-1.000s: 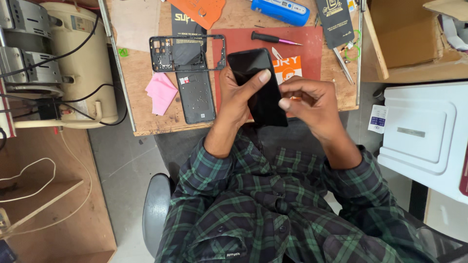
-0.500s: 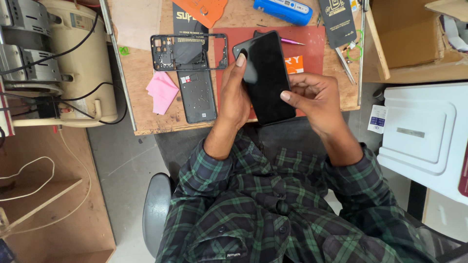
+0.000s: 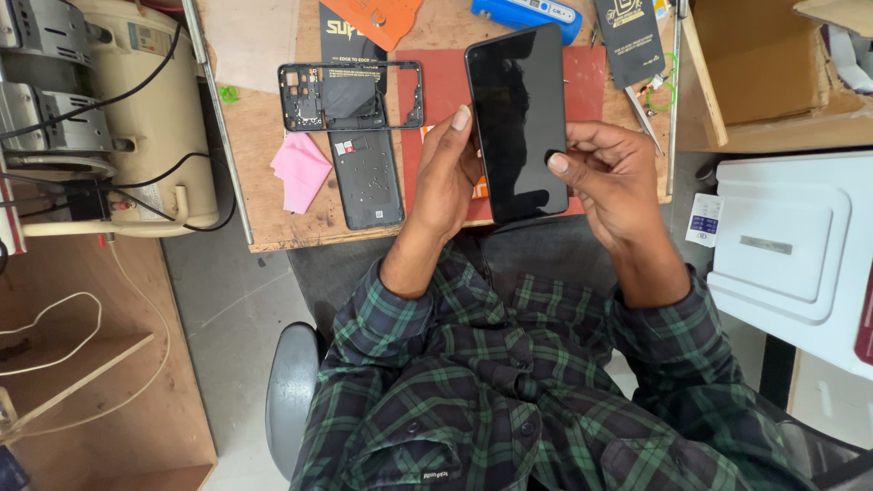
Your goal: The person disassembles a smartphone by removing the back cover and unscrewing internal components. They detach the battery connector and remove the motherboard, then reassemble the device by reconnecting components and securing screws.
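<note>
A black smartphone [image 3: 518, 123] is held upright over the near edge of the wooden workbench [image 3: 264, 227], screen side up toward the camera; its glass front is dark, glossy and unlit, with faint reflections and smudges, rounded corners and a thin dark rim. The left hand [image 3: 443, 177] clasps the phone's left long edge, fingers curled behind it and the thumb tip resting on the rim near the upper half. The right hand [image 3: 607, 182] grips the right long edge lower down, fingers folded behind the body and the thumb pressed flat on the glass. The phone's lower end reaches just past the bench edge, above the person's lap in a green plaid shirt [image 3: 509, 382]. Beneath and behind the phone lies a red work mat [image 3: 436, 100]. To its left on the bench rest a bare black phone mid-frame [image 3: 350, 95], a dark grey back cover [image 3: 366, 179] laid inside up, and a pink cloth [image 3: 300, 168]. A blue tool case [image 3: 523, 14] sits at the far edge, and a cream-coloured machine [image 3: 136, 109] stands well to the left
</note>
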